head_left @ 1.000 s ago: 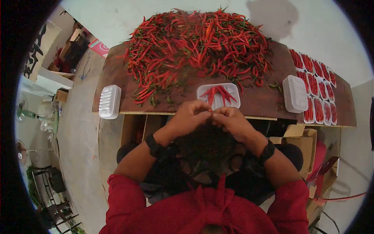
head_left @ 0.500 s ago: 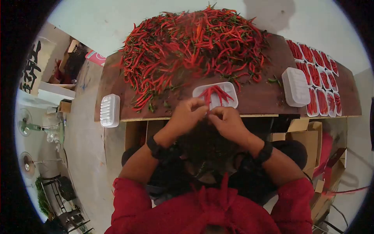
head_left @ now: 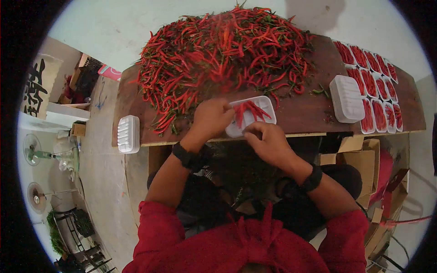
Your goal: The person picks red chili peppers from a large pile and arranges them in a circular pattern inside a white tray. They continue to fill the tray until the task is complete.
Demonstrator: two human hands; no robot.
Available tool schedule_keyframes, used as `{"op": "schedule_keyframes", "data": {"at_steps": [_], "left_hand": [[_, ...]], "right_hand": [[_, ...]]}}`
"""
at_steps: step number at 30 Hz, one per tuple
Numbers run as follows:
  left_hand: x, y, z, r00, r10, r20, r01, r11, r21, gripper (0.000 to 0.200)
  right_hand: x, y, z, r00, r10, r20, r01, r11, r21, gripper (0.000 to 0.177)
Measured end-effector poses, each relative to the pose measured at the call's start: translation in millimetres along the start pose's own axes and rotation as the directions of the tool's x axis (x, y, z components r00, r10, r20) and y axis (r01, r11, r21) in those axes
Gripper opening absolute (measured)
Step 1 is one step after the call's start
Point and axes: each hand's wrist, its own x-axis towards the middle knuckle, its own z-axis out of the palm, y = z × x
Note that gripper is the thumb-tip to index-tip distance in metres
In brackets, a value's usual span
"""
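Note:
A white plastic tray sits at the table's front edge with several red chili peppers fanned inside it. My left hand is at the tray's left rim, its fingers curled closed with the tips beside the peppers. Whether it grips one of them is hard to see. In front of the tray's near rim, my right hand has its thumb and bent fingers drawn together; anything between them is hidden or too small to make out. Behind the tray lies a large heap of red chilies with green stems.
Stacked white trays stand at the table's left end and right of centre. Rows of chili-filled trays cover the right end of the brown table. Open cardboard boxes are below on the right.
My hands were together in front of the tray and have parted. The left moved up and left to the tray's rim; the right shifted slightly right. The tray is tilted a little more.

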Motion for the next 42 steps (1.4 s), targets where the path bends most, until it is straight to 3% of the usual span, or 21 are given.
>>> {"op": "schedule_keyframes", "data": {"at_steps": [12, 18, 25, 28, 30, 33, 39, 42], "left_hand": [[9, 0, 8, 0.999, 0.044, 0.007, -0.045, 0.989, 0.141, 0.025], [12, -2, 13, 0.992, 0.123, -0.032, -0.119, 0.987, 0.104, 0.026], [11, 4, 6, 0.999, 0.051, -0.009, -0.049, 0.988, 0.148, 0.026], [13, -1, -2, 0.998, 0.033, -0.062, -0.029, 0.998, 0.052, 0.024], [21, -10, -3, 0.978, 0.059, -0.201, -0.054, 0.998, 0.031, 0.023], [28, -17, -2, 0.961, 0.101, -0.256, -0.073, 0.99, 0.117, 0.024], [27, -11, -3, 0.976, -0.007, -0.217, 0.051, 0.979, 0.199, 0.025], [23, -22, 0, 0.97, 0.05, -0.238, 0.0, 0.979, 0.205, 0.024]], "right_hand": [[-2, 0, -4, 1.0, 0.012, 0.02, -0.012, 1.0, -0.013, 0.019], [-3, -2, -7, 1.0, -0.003, 0.014, 0.004, 1.0, -0.015, 0.019], [-2, -3, -8, 0.999, -0.007, 0.032, 0.008, 0.999, -0.033, 0.019], [-3, -3, -8, 0.999, 0.031, 0.039, -0.031, 0.999, -0.008, 0.018], [-3, 0, -8, 0.999, 0.001, 0.037, -0.001, 1.0, -0.004, 0.018], [-4, -3, -11, 1.0, -0.004, 0.027, 0.005, 1.0, -0.012, 0.018], [-7, 0, -12, 0.999, 0.027, 0.025, -0.026, 0.999, -0.03, 0.02], [-7, 0, -10, 0.999, 0.029, 0.046, -0.028, 0.999, -0.032, 0.02]]}}
